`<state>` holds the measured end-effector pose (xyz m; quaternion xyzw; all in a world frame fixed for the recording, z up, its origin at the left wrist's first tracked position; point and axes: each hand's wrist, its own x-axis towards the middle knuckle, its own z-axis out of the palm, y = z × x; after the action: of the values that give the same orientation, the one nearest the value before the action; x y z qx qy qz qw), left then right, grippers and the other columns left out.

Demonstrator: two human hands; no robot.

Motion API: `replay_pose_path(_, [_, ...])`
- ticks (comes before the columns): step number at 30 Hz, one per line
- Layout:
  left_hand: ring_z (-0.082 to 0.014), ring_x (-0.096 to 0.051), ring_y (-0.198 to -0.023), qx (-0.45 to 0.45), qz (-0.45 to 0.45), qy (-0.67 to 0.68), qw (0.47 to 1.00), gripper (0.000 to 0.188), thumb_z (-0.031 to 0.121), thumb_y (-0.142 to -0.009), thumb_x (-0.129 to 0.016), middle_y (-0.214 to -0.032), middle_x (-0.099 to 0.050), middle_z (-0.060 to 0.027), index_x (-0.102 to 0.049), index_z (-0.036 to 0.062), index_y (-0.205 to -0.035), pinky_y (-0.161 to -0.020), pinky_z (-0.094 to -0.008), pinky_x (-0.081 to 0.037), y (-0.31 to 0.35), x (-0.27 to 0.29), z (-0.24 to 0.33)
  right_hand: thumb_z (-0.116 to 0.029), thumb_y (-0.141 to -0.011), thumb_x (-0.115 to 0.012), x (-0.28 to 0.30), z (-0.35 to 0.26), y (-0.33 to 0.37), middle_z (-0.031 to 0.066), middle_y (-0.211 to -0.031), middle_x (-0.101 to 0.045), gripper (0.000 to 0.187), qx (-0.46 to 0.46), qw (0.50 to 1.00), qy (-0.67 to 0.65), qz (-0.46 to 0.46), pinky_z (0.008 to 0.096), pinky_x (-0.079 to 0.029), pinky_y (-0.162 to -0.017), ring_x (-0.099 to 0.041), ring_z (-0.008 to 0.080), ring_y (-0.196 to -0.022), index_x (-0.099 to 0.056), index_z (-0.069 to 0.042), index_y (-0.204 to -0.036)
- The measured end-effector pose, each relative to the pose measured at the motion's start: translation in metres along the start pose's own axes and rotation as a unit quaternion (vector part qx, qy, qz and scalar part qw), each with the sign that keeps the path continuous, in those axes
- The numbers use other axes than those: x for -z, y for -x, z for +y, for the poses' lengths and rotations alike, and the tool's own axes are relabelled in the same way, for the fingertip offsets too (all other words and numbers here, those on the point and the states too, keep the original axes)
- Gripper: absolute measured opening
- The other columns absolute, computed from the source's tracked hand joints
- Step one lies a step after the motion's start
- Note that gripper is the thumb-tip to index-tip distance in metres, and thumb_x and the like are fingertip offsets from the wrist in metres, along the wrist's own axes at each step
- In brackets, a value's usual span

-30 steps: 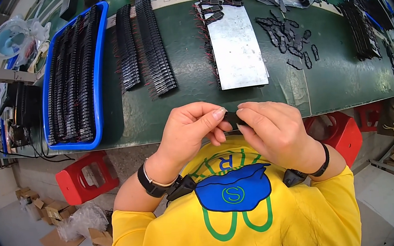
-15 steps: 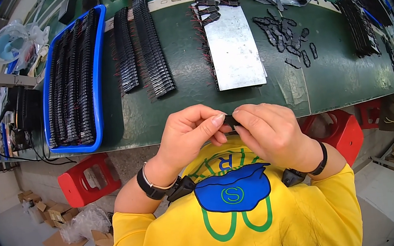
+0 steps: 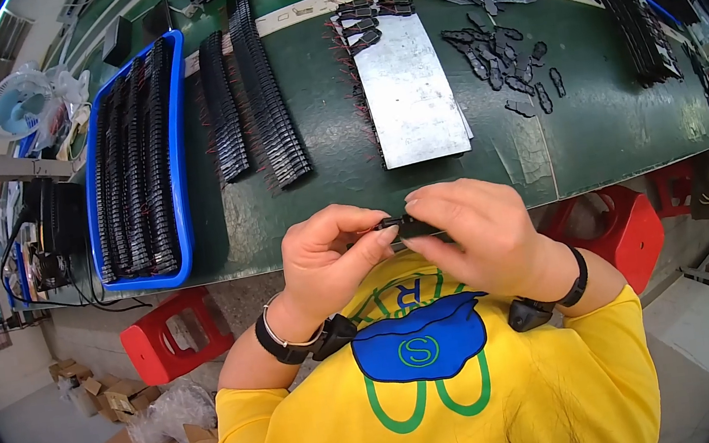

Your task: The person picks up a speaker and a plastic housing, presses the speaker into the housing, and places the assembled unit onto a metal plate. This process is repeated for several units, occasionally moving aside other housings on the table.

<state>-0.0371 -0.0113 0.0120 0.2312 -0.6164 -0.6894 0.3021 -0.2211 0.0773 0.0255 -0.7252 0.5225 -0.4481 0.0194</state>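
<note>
Over there, left hand [image 3: 332,253] and right hand [image 3: 480,222] pinch a small black part [image 3: 413,229]; a whitish board [image 3: 410,95] lies beyond on the green table [image 3: 319,93]; a blue tray [image 3: 187,229] (packed with rows of black pieces [image 3: 133,178]) stands to the left.

On the yellow shirt [image 3: 569,381] — one circled green letter [image 3: 421,350], one blue letter [image 3: 408,294].

The left forearm [image 3: 252,356] and right forearm [image 3: 599,284] angle inward, bringing both hands together before the chest. The left hand [image 3: 336,248] pinches between thumb and bent index finger; the right hand [image 3: 481,225] — its back turned upward — reaches across with fingers above, thumb below, fingertips near the left's.
</note>
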Motion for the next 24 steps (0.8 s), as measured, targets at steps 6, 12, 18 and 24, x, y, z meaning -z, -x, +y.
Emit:
replay_pose_path(6, [-0.0166, -0.067, -0.072, -0.080, -0.047, -0.006, 0.996, 0.013, -0.005, -0.083, -0.065, -0.086, -0.066, -0.0140, -0.063, -0.0047, -0.095, -0.065, -0.0244, -0.055, -0.002, 0.011, -0.009, -0.004, -0.071, -0.076, 0.003, 0.007, 0.004, 0.0122, -0.084, -0.066, 0.031, -0.182, 0.950, -0.240, -0.076, 0.0275, -0.051, -0.059, -0.064, 0.0208, -0.066, -0.064, 0.001, -0.099])
replay_pose_path(12, [-0.0167, -0.067, -0.073, -0.103, -0.047, 0.012, 0.994, 0.013, -0.003, -0.084, -0.066, -0.086, -0.066, -0.0143, -0.062, -0.0045, -0.096, -0.065, -0.0250, -0.054, -0.003, 0.011, -0.015, -0.004, -0.072, -0.075, -0.007, 0.010, 0.006, 0.0105, -0.078, -0.066, 0.025, -0.132, 0.958, -0.250, -0.051, 0.0285, -0.049, -0.055, -0.063, 0.0216, -0.063, -0.065, 0.000, -0.095])
replay_pose_path(18, [-0.0186, -0.067, -0.073, -0.114, -0.057, 0.000, 0.992, 0.014, 0.001, -0.085, -0.066, -0.087, -0.066, -0.0157, -0.061, -0.0042, -0.097, -0.065, -0.0263, -0.055, 0.000, 0.011, -0.021, 0.000, -0.072, -0.073, -0.013, 0.014, 0.009, 0.0110, -0.074, -0.065, 0.019, -0.042, 0.977, -0.210, -0.002, 0.0302, -0.047, -0.051, -0.062, 0.0242, -0.060, -0.064, -0.001, -0.089])
replay_pose_path(24, [-0.0188, -0.067, -0.074, -0.105, -0.082, 0.002, 0.991, 0.016, 0.000, -0.084, -0.067, -0.090, -0.066, -0.0147, -0.061, -0.0037, -0.098, -0.066, -0.0262, -0.055, -0.001, 0.008, -0.022, 0.000, -0.071, -0.073, -0.012, 0.014, 0.009, 0.0116, -0.072, -0.063, 0.019, -0.009, 0.981, -0.193, 0.015, 0.0326, -0.047, -0.050, -0.061, 0.0266, -0.058, -0.061, 0.001, -0.086])
